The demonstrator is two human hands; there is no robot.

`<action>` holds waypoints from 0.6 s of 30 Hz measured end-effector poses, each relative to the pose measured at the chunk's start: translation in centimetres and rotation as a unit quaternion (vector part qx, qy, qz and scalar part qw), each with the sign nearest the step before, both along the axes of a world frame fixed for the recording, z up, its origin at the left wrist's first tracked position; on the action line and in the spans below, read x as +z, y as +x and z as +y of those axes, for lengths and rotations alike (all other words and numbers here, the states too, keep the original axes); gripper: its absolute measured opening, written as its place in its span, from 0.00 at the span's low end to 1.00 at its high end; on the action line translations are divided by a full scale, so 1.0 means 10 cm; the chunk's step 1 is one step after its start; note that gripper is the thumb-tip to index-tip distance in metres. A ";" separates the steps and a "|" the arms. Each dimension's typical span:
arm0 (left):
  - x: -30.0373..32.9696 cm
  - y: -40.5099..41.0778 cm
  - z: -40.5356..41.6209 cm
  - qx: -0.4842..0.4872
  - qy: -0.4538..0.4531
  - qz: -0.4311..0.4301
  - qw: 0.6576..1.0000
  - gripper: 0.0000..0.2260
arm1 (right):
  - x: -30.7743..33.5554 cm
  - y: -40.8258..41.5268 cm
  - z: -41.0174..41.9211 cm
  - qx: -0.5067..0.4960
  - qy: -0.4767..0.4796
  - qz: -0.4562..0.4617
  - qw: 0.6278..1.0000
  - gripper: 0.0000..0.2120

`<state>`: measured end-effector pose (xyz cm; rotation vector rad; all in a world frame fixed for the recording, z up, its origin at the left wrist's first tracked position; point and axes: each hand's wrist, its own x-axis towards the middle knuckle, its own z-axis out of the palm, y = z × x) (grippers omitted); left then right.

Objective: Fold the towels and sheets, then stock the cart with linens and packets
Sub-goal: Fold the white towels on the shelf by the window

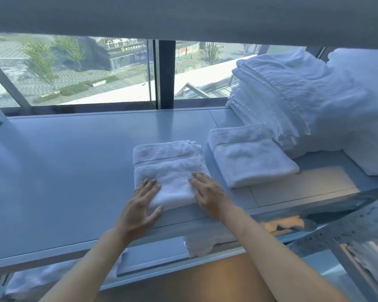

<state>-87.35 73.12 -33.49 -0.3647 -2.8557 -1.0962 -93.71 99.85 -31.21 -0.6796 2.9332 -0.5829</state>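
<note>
Grey-blue and smooth, the window ledge [63,162] ran wide across the room, right up against a big pane of glass [74,70] with a dark upright post [166,73] splitting it, and outside lay paving, young trees and a low building. On that ledge sat the folded white towel [168,168], near the front edge, and both hands were on it: the left hand [140,205] lay flat at its near left corner, fingers straight and spread, thumb along the front fold, while the right hand [207,192] pressed down on its near right side, fingers straight too, nothing pinched. Just beside it to the right lay a second folded towel [251,158], apart by a narrow strip of ledge. Behind that rose a tall stack of white linens [277,99], with a rumpled white sheet [347,101] heaped against it and running out of view at the right edge. A grey band [183,16] cut off the top of the window. Below the ledge, a scrap of white cloth [199,245] hung at the front lip, and more white fabric [42,277] showed low on the left, both partly hidden. A speckled surface [362,221] at the lower right was blurred and hard to make out. The sign on the building [132,49] outside carried lettering too small to read.
</note>
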 end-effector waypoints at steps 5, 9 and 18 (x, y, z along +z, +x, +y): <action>-0.08 -0.07 0.21 0.046 -0.010 0.018 0.999 0.31 | 0.16 -0.11 0.40 -0.016 -0.037 0.130 0.991 0.23; -0.13 -0.06 0.12 0.046 -0.031 0.041 0.998 0.27 | 0.39 -0.50 0.91 -0.163 -0.008 0.093 0.982 0.28; -0.14 0.05 -0.23 0.069 -0.031 0.049 0.996 0.24 | 0.20 -0.60 0.70 -0.201 0.086 -0.027 0.975 0.32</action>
